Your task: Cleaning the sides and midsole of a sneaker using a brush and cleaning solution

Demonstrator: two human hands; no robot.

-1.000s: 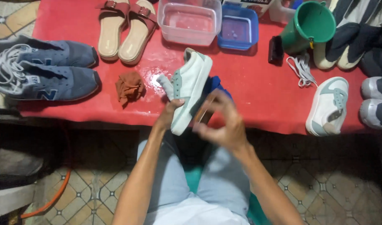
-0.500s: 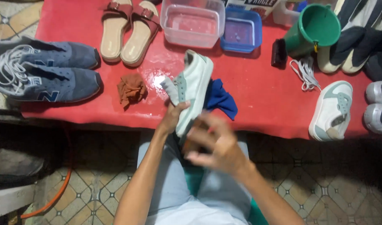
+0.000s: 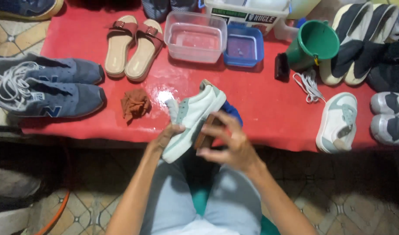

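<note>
From the head camera, the left hand (image 3: 168, 134) grips a white and pale-green sneaker (image 3: 194, 117) by its near side, fingers wrapped around the upper, with the sole edge turned toward the right hand (image 3: 231, 146). The right hand is closed around a brown wooden brush (image 3: 207, 129), pressed against the sneaker's side at about 3 o'clock of the shoe. Compared with half a second ago, the brush hand has shifted up from the heel end toward the shoe's middle and the sneaker sits a little higher over the edge of the red table (image 3: 260, 100), which suggests scrubbing strokes along the sole. The shoe is held above the table's near edge, over the person's lap. Around it, a crumpled rust-coloured rag (image 3: 135, 104) lies at 9 o'clock, a blue cloth (image 3: 232, 112) peeks out just behind at 2 o'clock, a clear tub of water (image 3: 195, 37) sits at 12 o'clock, and the matching sneaker (image 3: 337, 122) rests well apart at 3 o'clock. Nothing blocks the hands.
</note>
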